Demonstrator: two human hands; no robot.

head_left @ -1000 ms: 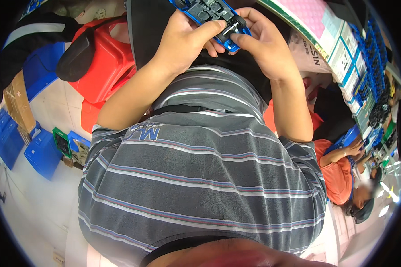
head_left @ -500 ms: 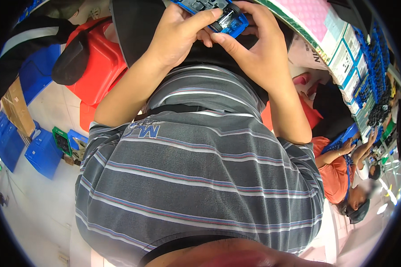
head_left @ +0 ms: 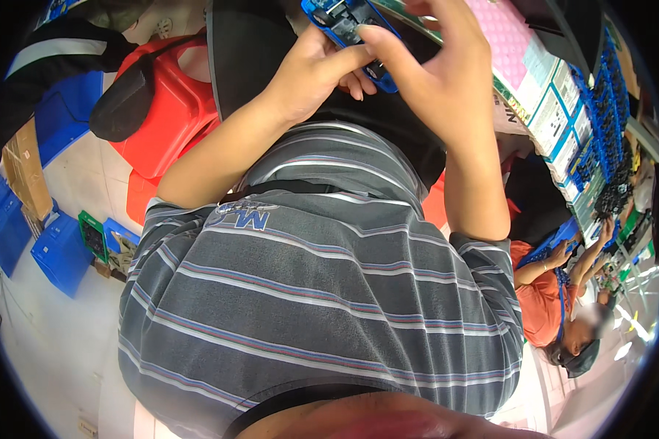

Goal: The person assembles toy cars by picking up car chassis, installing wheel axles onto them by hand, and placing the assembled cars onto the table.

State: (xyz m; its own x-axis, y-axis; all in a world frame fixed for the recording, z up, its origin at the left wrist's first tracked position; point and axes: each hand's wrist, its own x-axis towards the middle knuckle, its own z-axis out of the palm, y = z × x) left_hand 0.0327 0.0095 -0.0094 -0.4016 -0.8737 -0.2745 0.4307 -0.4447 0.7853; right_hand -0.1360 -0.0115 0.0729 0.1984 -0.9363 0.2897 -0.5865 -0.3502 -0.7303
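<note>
A blue toy car [head_left: 334,28] with black wheels and an exposed dark inner side is at the top of the head view, partly cut off by the edge. My left hand [head_left: 309,77] is closed round it, fingers beneath and thumb lying along its lower part. My right hand [head_left: 439,62] is spread, its thumb tip overlapping the car beside my left thumb. Its other fingers stand apart from the car and partly leave the picture at the top. Nothing shows between the right thumb and fingers.
A workbench edge [head_left: 516,110] with a pink padded sheet [head_left: 498,36] is on the right, with blue trays [head_left: 604,124] beyond. A co-worker in orange [head_left: 538,307] works there. On the left stand a red stool [head_left: 172,110], blue bins [head_left: 62,252] and a cardboard box [head_left: 28,168].
My right hand has moved up and off the car's right side, its fingers opening. The car has turned and tilted in my left hand, its lower end now pointing down to the right.
</note>
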